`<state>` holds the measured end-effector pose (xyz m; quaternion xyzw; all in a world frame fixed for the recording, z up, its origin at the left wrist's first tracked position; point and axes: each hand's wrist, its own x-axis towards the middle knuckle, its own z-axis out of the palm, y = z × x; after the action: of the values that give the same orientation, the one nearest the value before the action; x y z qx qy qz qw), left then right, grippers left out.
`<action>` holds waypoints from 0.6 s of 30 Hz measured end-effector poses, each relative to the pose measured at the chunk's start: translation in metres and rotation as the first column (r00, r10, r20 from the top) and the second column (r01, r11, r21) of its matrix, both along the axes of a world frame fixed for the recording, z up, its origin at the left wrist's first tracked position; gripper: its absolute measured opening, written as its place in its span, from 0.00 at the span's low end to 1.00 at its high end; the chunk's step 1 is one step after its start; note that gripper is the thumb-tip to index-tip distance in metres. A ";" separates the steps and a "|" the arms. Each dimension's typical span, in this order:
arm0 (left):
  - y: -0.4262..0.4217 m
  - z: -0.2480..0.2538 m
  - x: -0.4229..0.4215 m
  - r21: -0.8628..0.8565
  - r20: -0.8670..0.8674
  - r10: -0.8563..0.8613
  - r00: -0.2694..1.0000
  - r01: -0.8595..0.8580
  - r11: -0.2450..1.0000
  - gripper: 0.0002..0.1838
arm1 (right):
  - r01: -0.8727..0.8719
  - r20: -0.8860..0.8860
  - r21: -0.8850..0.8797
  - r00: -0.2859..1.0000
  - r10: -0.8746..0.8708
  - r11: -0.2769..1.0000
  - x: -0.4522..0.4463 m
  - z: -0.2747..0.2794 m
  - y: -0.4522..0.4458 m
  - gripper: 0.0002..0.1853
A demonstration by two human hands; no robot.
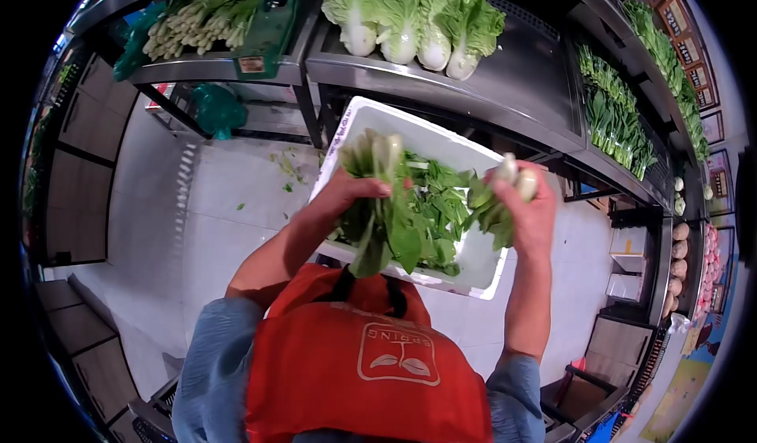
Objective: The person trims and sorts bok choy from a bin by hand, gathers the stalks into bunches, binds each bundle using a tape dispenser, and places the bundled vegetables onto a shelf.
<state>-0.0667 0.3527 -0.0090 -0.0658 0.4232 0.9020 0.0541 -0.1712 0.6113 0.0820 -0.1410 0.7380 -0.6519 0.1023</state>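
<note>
My left hand (349,194) is closed around a bunch of bok choy (377,234), with pale stems pointing up and broad green leaves hanging down. In my right hand (530,210) is a smaller bunch of bok choy (497,220), its white stem ends showing above the fingers and its leaves drooping to the left. Below both hands, a white foam box (481,276) holds loose leafy greens (438,220). The bunch in my left hand hides part of the box's contents.
Ahead, a metal shelf (505,104) carries several napa cabbages (400,29). Stemmed greens (209,17) and a green bag dispenser (270,37) sit on the left shelf, with a green plastic bag (218,110) underneath. More greens (615,119) line the right; leaf scraps (289,167) litter the floor.
</note>
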 end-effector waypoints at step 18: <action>-0.006 0.049 0.040 -0.363 -0.319 0.157 0.935 -0.273 0.891 0.30 | -0.022 -0.271 0.073 0.962 0.041 0.997 0.099 0.007 -0.114 0.17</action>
<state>-0.0263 0.3462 0.0396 0.0065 0.5923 0.7964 -0.1223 -0.0725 0.4968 0.0887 -0.2371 0.7649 -0.5988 0.0151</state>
